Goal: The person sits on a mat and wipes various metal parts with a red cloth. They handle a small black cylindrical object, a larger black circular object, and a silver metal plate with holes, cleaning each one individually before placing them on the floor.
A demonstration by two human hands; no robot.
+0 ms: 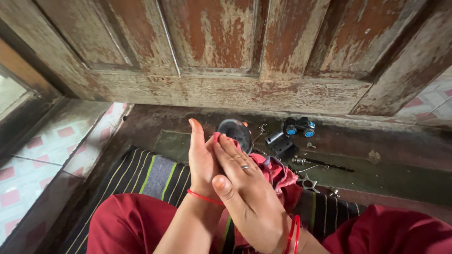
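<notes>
Red cloth (278, 176), soft and limp, is bunching between the two hands and draping toward the lap, and it is wrapping the lower edge of a dark round disc-like part (234, 131) that is peeking out above the fingertips. That part is looking rigid and fairly light, probably smooth enough to slip, so the cloth-covered rim is seeming the safest place to grip. The left hand (202, 160) is standing flat and upright, fingers straight, pressing against the bundle; the right hand (245, 188) is lying over it with fingers extended, mostly flat rather than curled, sandwiching cloth and part. Underneath, a striped mat (150, 176) is covering a grimy stone threshold (376, 169) before a weathered wooden door (226, 51) with peeling paint. Small metal parts (301, 162) and a blue-wheeled piece (298, 127) are lying scattered just beyond.
</notes>
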